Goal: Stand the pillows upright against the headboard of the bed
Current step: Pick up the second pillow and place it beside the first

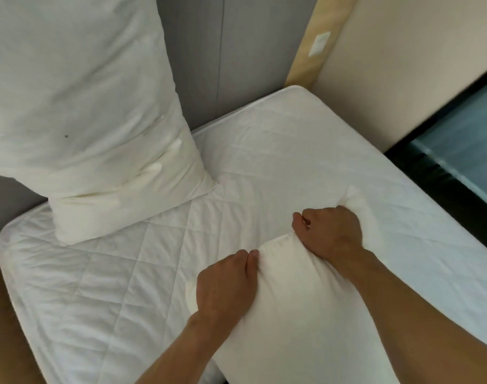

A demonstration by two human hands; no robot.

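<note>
One white pillow [81,112] stands upright at the far left of the bed, leaning against the grey headboard [236,51]. A second white pillow [297,306] is in front of me, over the quilted mattress [112,286]. My left hand [223,286] grips its top edge on the left side. My right hand [331,234] grips the same edge further right, near the pillow's far corner. Both fists are closed on the fabric. The lower part of this pillow runs out of view at the bottom.
A beige wall [403,65] and a wood-coloured strip [317,42] with a white plate stand beyond the bed's right corner. A dark ledge [458,139] runs along the right side. Brown floor [4,328] shows at the left.
</note>
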